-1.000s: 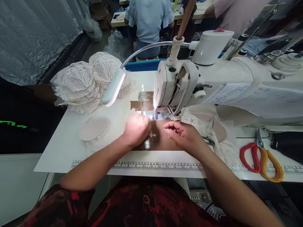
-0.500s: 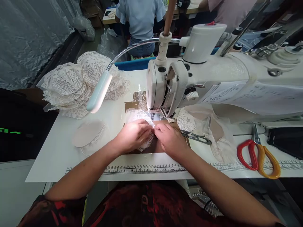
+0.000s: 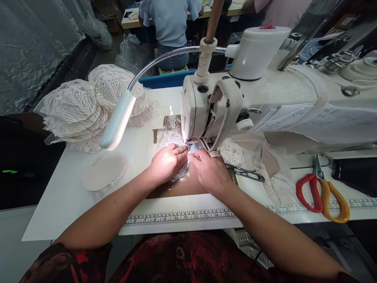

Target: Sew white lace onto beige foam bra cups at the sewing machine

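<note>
A white lace piece [image 3: 170,138] lies under the needle end of the white sewing machine [image 3: 196,106]. My left hand [image 3: 168,162] presses on the lace, its fingers close together near the presser foot. On the other side of the needle, my right hand [image 3: 209,169] has thumb and fingers drawn together at the edge of the lace. The fingertips of both hands almost meet in front of the foot. Part of the lace is hidden beneath my left hand, and what my right fingertips pinch is too small to make out.
Stacked lace pieces [image 3: 73,110] stand at the back left, near a lamp [image 3: 118,120]. A beige oval pad [image 3: 103,173] lies in front. To the right are black thread snips [image 3: 244,172], a sewn lace garment [image 3: 271,169] and red-and-yellow scissors [image 3: 324,194]. A person [image 3: 169,23] sits beyond.
Both hands have moved slightly away from me, closer to the needle, and the lace has shifted with them. The whole view has tilted a little.
</note>
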A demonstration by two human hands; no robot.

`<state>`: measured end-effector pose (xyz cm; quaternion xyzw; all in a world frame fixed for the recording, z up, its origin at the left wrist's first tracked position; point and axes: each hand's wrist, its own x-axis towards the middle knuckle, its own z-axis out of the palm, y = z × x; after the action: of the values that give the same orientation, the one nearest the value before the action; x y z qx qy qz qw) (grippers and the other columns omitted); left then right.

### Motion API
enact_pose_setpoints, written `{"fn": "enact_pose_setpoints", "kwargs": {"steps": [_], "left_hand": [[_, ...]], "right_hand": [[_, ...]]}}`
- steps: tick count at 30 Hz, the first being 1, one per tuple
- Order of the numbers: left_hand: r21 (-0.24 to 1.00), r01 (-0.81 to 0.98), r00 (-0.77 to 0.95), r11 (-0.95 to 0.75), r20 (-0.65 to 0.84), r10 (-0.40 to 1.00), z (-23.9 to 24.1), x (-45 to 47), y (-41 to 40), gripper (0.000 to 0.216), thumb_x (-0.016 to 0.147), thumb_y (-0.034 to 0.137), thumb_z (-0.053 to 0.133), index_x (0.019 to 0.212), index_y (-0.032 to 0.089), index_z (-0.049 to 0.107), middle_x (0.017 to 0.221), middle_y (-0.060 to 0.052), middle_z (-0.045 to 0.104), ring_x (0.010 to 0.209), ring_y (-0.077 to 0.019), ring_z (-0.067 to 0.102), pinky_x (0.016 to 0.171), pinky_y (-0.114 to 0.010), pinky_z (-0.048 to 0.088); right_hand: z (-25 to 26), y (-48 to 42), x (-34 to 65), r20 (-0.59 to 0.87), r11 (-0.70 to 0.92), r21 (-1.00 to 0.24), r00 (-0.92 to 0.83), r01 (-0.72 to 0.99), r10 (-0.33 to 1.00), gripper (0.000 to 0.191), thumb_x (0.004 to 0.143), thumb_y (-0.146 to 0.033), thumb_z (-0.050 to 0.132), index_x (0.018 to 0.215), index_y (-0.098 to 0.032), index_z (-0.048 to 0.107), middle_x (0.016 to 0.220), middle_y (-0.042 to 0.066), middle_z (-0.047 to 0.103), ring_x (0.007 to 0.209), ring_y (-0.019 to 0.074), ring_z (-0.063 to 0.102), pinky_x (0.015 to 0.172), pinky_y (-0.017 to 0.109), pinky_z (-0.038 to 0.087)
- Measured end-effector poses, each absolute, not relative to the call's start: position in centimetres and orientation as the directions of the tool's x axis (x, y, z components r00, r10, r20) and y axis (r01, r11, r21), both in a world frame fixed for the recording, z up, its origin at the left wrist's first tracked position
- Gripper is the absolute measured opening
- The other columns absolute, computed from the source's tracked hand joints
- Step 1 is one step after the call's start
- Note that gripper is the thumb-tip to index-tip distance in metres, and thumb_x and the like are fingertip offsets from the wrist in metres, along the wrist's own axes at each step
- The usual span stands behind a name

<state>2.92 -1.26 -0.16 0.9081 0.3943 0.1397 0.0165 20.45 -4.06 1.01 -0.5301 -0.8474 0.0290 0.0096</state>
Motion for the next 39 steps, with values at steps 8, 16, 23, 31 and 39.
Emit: {"fn": "enact_pose_setpoints", "kwargs": {"steps": [8,16,23,31,39], "left_hand": [[0.211,0.678,0.633,-0.704,0.32,0.705,-0.9,2.6,-0.8,0.031,0.096,0.025,0.042,0.107,0.012,0.068,0.113,-0.011,0.068,0.092,-0.0199,0.061,0.083,-0.036,0.051],[0.253,0.778,0.529,-0.574,0.229,0.817,-1.0,2.5,-1.0,0.034,0.093,0.024,0.043,0.12,0.014,0.061,0.122,-0.015,0.062,0.106,-0.0262,0.055,0.087,-0.045,0.047],[0.215,0.849,0.455,-0.482,0.163,0.875,-0.7,2.2,-1.1,0.04,0.09,0.022,0.045,0.127,0.015,0.055,0.134,-0.013,0.052,0.129,-0.0353,0.038,0.102,-0.056,0.035],[0.491,0.588,0.729,-0.643,0.024,0.684,2.6,0.5,-5.7,0.037,0.084,0.014,0.05,0.118,0.022,0.063,0.133,-0.007,0.057,0.129,-0.028,0.045,0.105,-0.049,0.039],[0.582,0.734,0.444,-0.351,-0.019,0.896,2.8,0.6,-3.7,0.049,0.078,0.027,0.06,0.125,0.014,0.057,0.111,-0.01,0.065,0.101,-0.0243,0.061,0.087,-0.037,0.051]], "right_hand": [[0.5,-4.3,20.6,0.061,0.466,-0.074,-0.462,0.882,0.885,0.039,0.088,-0.009,0.039,0.117,-0.021,0.062,0.098,0.009,0.064,0.078,0.0203,0.051,0.061,0.033,0.03],[-0.6,-4.4,21.4,0.141,0.514,-0.119,-0.498,0.849,0.855,0.041,0.082,-0.007,0.044,0.117,-0.02,0.061,0.097,0.008,0.06,0.079,0.0207,0.047,0.065,0.033,0.031],[-0.6,-4.6,21.6,0.18,0.517,-0.218,-0.486,0.828,0.855,0.042,0.081,-0.004,0.041,0.111,-0.02,0.065,0.094,0.006,0.062,0.079,0.0194,0.05,0.07,0.031,0.036],[-0.9,-4.6,22.9,0.315,0.637,-0.404,-0.554,0.656,0.77,0.041,0.083,-0.005,0.041,0.111,-0.02,0.067,0.093,0.006,0.064,0.083,0.0163,0.056,0.068,0.026,0.042],[-0.9,-4.7,23.0,0.286,0.725,-0.347,-0.669,0.595,0.686,0.03,0.082,-0.011,0.05,0.1,-0.021,0.072,0.083,0.005,0.06,0.078,0.0158,0.052,0.069,0.027,0.038]]}}
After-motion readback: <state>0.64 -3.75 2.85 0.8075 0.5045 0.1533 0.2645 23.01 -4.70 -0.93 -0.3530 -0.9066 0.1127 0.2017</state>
